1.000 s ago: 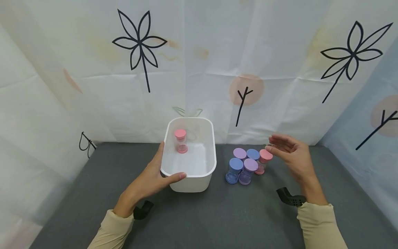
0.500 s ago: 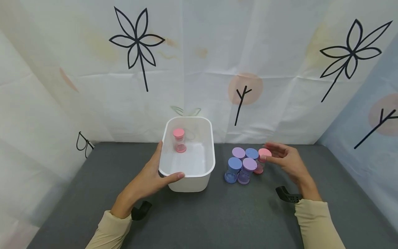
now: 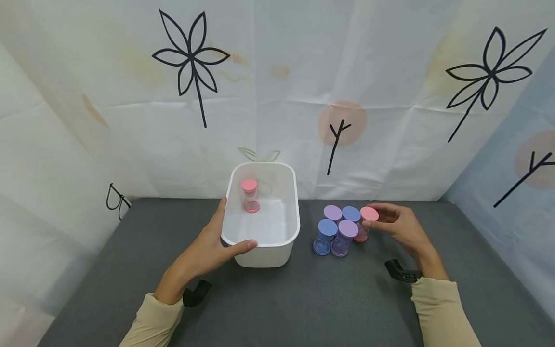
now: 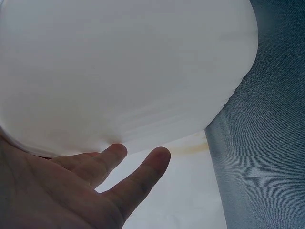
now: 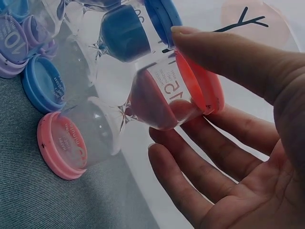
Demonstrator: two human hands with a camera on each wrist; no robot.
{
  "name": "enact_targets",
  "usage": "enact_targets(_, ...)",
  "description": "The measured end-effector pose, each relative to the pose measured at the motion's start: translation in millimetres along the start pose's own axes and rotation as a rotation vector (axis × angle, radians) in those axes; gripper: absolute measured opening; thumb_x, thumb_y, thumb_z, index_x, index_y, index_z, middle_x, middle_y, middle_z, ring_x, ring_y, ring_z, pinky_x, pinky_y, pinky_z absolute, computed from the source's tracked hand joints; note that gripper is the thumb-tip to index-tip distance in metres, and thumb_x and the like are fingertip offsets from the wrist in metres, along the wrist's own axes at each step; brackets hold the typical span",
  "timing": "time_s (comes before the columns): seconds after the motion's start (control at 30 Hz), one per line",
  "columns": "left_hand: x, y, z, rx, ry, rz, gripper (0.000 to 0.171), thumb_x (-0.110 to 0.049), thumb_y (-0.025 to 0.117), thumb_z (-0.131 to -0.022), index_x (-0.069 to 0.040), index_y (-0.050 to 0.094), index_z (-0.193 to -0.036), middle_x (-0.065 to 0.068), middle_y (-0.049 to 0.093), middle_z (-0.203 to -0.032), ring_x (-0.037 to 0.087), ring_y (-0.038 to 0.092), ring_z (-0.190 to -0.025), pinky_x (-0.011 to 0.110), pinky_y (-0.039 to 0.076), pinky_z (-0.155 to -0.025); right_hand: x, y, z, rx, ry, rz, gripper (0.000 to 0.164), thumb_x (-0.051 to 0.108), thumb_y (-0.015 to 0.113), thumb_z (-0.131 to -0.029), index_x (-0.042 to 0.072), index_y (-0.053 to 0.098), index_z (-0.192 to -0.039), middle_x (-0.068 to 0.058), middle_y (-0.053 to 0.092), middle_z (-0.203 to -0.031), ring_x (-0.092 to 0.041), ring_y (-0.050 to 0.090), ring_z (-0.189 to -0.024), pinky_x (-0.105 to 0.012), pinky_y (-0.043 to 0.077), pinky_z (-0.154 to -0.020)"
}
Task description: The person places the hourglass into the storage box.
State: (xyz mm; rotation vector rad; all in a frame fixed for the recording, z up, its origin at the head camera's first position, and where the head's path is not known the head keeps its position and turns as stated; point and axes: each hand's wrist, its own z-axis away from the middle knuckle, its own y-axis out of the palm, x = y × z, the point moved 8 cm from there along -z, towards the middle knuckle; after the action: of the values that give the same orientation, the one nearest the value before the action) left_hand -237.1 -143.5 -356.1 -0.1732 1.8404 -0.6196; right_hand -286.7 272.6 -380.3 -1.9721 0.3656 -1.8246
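Left hand (image 3: 210, 248) is splayed out, straight-ish fingers touching the white bin (image 3: 263, 258) beside it. Right hand (image 3: 401, 229) is partly closed, thumb and fingers pinching the top of a pink hourglass (image 3: 369, 214); blue and purple hourglasses (image 3: 348, 228) crowd just left of that grip.

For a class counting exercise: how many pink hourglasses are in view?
2. One pink hourglass stands in the white tub, toward the left; the second pink hourglass stands on the table, pinched by the right hand.
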Motion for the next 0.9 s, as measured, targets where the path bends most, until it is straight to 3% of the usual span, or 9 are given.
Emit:
enact_targets(0.23, 1.6, 0.1, 0.0, 0.001, -0.003, 0.0, 0.113, -0.044, 0.085, -0.082, -0.044, 0.003, -0.16, -0.01, 0.038, -0.151, 0.02, 0.051, -0.122, 0.058, 0.045, -0.096, 1.5, -2.4, 0.1, -0.044, -0.018, 0.01, 0.06, 0.023, 0.083, -0.088, -0.003, 0.059, -0.136, -0.015, 0.067, -0.123, -0.006, 0.064, -0.1, -0.02, 0.051, -0.082)
enact_targets(0.43, 1.6, 0.3, -0.1, 0.003, -0.007, 0.004, 0.113, -0.044, 0.085, -0.082, -0.044, 0.003, -0.16, -0.01, 0.039, -0.151, 0.021, 0.051, -0.121, 0.057, 0.046, -0.094, 5.5, -10.5, 1.9, -0.122, -0.03, -0.009, 0.059, 0.025, 0.085, -0.086, -0.003, 0.062, -0.132, 0.003, 0.072, -0.111, -0.002, 0.066, -0.097, -0.019, 0.051, -0.08)
enact_targets(0.6, 1.9, 0.0, -0.2, 0.001, -0.01, -0.007, 0.113, -0.045, 0.085, -0.082, -0.044, 0.003, -0.16, -0.01, 0.039, -0.151, 0.019, 0.052, -0.12, 0.057, 0.046, -0.095, 19.8, -19.6, 7.1, -0.216, -0.089, -0.026, 0.055, 0.021, 0.084, -0.086, -0.005, 0.063, -0.131, 0.013, 0.071, -0.106, -0.002, 0.067, -0.096, -0.016, 0.051, -0.079)
enact_targets(0.9, 2.7, -1.1, 0.6, 0.002, -0.015, -0.006, 0.115, -0.044, 0.085, -0.082, -0.043, 0.001, -0.16, -0.01, 0.038, -0.152, 0.019, 0.051, -0.121, 0.057, 0.045, -0.096, 53.0, -31.0, 20.8, -0.333, -0.206, -0.272, 0.049, 0.001, 0.083, -0.083, -0.005, 0.066, -0.128, 0.006, 0.074, -0.105, -0.008, 0.069, -0.097, -0.015, 0.052, -0.08)
